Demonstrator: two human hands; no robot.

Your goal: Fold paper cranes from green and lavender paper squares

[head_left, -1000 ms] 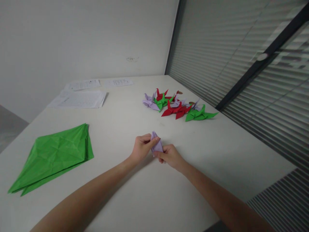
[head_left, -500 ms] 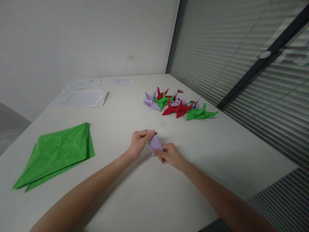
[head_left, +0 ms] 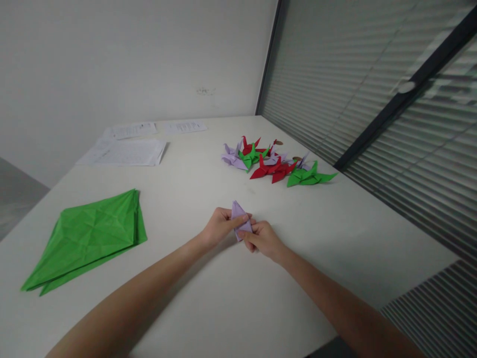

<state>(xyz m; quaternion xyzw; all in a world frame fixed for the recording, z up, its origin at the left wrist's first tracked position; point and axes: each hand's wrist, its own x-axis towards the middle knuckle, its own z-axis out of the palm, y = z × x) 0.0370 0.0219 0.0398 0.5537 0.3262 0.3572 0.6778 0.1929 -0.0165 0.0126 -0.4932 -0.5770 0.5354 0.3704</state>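
Note:
A small piece of folded purple paper (head_left: 237,210) is held above the white table, its pointed end away from me. My left hand (head_left: 219,226) pinches it from the left, thumb lying across its middle. From the right, my right hand (head_left: 264,239) grips its lower end between thumb and bent fingers. Both thumbs rest close together on the paper, and the fingers behind it are partly hidden. Farther off stands a cluster of folded paper cranes in red (head_left: 265,170), green (head_left: 309,175) and purple (head_left: 232,157).
Large green paper sheets (head_left: 93,223), creased and stacked, lie on the table at the left. Printed papers (head_left: 130,151) are near the back wall. A window with blinds (head_left: 357,99) runs along the right edge of the white table (head_left: 208,308).
My left hand has slid down from the tip of the purple paper to its middle, leaving the point exposed. The right hand keeps its grip at the lower end.

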